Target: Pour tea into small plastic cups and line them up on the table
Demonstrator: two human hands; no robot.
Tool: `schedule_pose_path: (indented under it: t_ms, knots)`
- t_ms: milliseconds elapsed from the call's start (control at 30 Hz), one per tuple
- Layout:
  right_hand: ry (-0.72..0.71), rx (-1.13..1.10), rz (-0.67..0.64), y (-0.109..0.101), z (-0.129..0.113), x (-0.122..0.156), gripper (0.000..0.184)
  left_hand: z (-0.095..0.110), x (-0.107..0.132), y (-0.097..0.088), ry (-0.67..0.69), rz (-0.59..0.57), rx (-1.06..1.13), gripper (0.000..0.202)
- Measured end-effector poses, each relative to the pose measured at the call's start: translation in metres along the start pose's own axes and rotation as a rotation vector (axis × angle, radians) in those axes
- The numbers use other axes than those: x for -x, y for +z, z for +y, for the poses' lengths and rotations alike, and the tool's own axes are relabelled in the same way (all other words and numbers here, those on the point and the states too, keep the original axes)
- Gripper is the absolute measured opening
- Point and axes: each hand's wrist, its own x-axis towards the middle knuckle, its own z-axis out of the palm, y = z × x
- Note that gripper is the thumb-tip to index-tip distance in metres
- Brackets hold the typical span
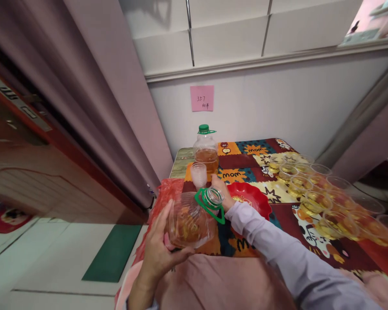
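My left hand (158,245) is wrapped round the side and base of a clear plastic jug (192,228) with a green carry ring. The jug is tilted, its uncapped mouth pointing up to the right. My right hand (224,193) reaches forward just behind the jug's neck, beside a stack of clear plastic cups (199,174); its fingers are mostly hidden. Beyond the stack stands a second jug (206,153) with a green cap, partly filled with amber liquid. A red scalloped plate (257,198) lies under my right forearm.
Several clear cups (317,200) of yellow liquid crowd the table's right side on a patterned cloth (255,161). Red plastic film (161,202) hangs at the left edge. A pink note (202,98) is on the wall. A door (67,181) and a curtain are to the left.
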Motion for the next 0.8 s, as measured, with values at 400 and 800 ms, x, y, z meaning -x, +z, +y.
schedule_pose_path:
  t_ms: [400,800]
  knots:
    - [-0.546,0.331,-0.114,-0.080,-0.030,-0.024,0.039,0.005,-0.003,0.002,0.071,0.006,-0.021,0.127]
    - [-0.540,0.310,-0.132,-0.077,-0.037,-0.042,0.017,0.009,-0.005,0.004,0.105,0.007,-0.042,0.126]
